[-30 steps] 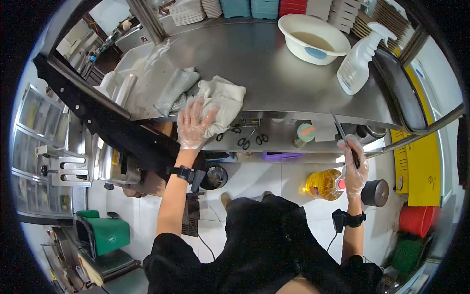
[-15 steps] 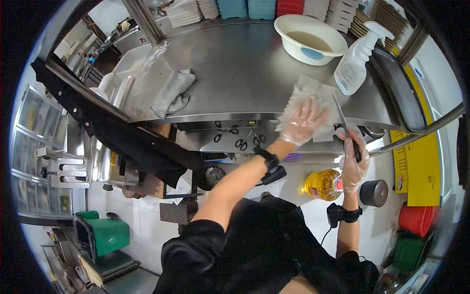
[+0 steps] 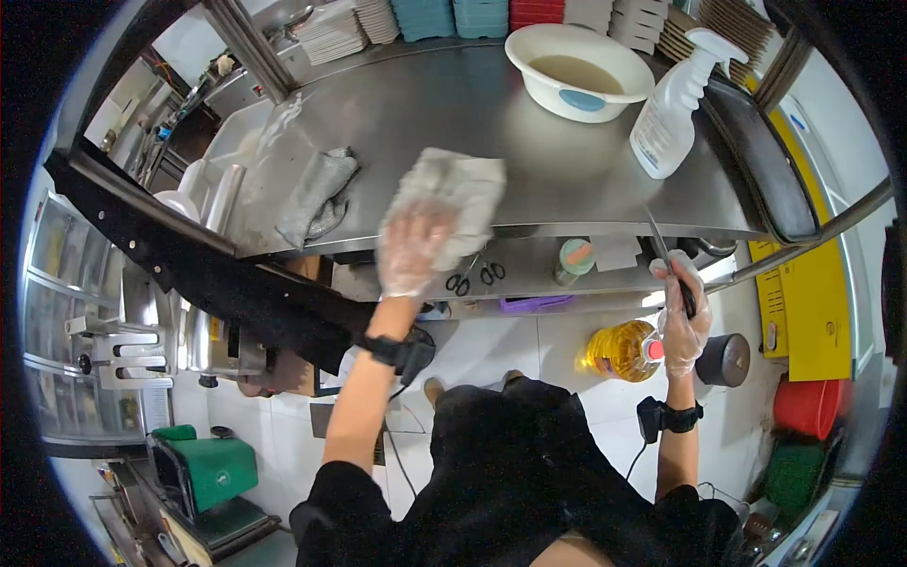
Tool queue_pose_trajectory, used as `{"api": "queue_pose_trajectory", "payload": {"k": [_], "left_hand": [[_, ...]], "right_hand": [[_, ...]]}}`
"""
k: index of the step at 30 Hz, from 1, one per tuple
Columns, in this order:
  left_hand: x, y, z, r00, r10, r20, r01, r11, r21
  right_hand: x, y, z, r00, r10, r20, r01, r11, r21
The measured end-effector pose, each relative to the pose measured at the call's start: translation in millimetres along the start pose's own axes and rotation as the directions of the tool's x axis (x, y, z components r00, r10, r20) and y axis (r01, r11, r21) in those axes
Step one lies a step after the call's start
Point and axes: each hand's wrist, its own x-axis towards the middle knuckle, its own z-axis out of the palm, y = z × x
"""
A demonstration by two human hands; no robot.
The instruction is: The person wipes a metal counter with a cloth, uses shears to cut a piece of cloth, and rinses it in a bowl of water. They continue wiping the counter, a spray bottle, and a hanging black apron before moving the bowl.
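Note:
A pale, crumpled cloth lies over the front part of the steel table and reaches past its edge. My left hand, in a clear plastic glove and blurred by motion, is on the cloth's left side and grips it, palm down. My gloved right hand is closed round the dark handle of scissors, whose blades point up and away from me at the table's front edge. To the left of the cloth rests a folded grey rag.
On the steel table stand a white basin of cloudy water and a spray bottle. A dark tray leans at the right. More scissors and a lidded jar sit on the lower shelf. An oil jug stands on the floor.
My left hand has swept left across the table with the cloth. The jar on the lower shelf has come into view. My right hand keeps the scissors in nearly the same place.

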Motion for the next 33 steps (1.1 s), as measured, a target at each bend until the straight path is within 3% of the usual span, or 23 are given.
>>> {"api": "queue_pose_trajectory", "payload": {"k": [1, 3, 7, 10, 13, 15, 17, 19, 20, 22, 24, 26, 27, 29, 33], "left_hand": [[-6.8, -13.7, -9.5, 0.997, -0.059, 0.055, 0.059, 0.998, -0.004], [-8.7, -29.3, -23.6, 0.987, -0.122, -0.102, 0.111, 0.988, -0.107], [-4.4, -5.8, -23.2, 0.979, -0.192, -0.064, 0.184, 0.976, -0.114], [20.7, 45.1, -23.3, 0.999, -0.028, 0.02, 0.029, 0.999, -0.033], [40.0, 95.5, 20.5, 0.988, 0.12, -0.098, -0.118, 0.993, 0.024], [64.2, 130.9, 26.5, 0.962, 0.234, -0.141, -0.18, 0.931, 0.318], [83.7, 163.3, 24.5, 0.916, 0.293, -0.274, -0.273, 0.956, 0.107], [105.2, 198.9, 27.6, 0.874, 0.281, -0.397, -0.342, 0.935, -0.09], [112.6, 214.5, 26.3, 0.867, 0.289, -0.406, -0.357, 0.929, -0.1], [124.8, 239.3, 23.2, 0.899, 0.323, -0.295, -0.413, 0.851, -0.326], [131.0, 252.1, 28.3, 0.867, 0.386, -0.314, -0.469, 0.846, -0.255], [132.9, 254.4, 33.3, 0.802, 0.386, -0.456, -0.494, 0.858, -0.143], [130.9, 251.9, 35.0, 0.799, 0.391, -0.457, -0.5, 0.854, -0.143], [123.7, 239.6, 38.2, 0.746, 0.508, -0.431, -0.54, 0.84, 0.054], [111.4, 207.5, 38.5, 0.738, 0.548, -0.394, -0.566, 0.82, 0.079]], "right_hand": [[1.0, 0.7, -1.6, 1.0, -0.003, 0.02, 0.003, 1.0, -0.018], [3.4, 4.5, -3.5, 0.999, -0.005, 0.04, 0.007, 0.999, -0.033], [10.6, 9.9, -3.0, 1.0, 0.001, -0.006, -0.001, 1.0, 0.02], [17.0, 5.1, -6.3, 1.0, 0.003, -0.015, -0.003, 1.0, 0.015], [16.9, -1.2, -9.4, 1.0, 0.003, -0.017, -0.003, 1.0, -0.008], [13.0, -3.3, -12.9, 0.996, 0.074, -0.048, -0.072, 0.997, 0.034], [10.6, 4.7, -20.8, 0.997, 0.05, -0.06, -0.049, 0.999, 0.007], [4.1, 6.9, -30.2, 0.992, 0.086, -0.095, -0.077, 0.992, 0.102], [1.9, 7.8, -35.5, 0.99, 0.086, -0.108, -0.078, 0.994, 0.076], [-2.4, 15.1, -45.5, 0.986, 0.089, -0.144, -0.08, 0.994, 0.073], [-6.0, 16.5, -54.4, 0.979, 0.097, -0.179, -0.096, 0.995, 0.011], [-8.6, 18.5, -60.9, 0.978, 0.096, -0.186, -0.098, 0.995, -0.004], [-10.2, 19.5, -62.4, 0.979, 0.094, -0.18, -0.098, 0.995, -0.015], [-11.2, 20.1, -62.4, 0.979, 0.089, -0.181, -0.096, 0.995, -0.028], [-10.5, 23.3, -59.7, 0.982, 0.111, -0.151, -0.114, 0.993, -0.013]]}}
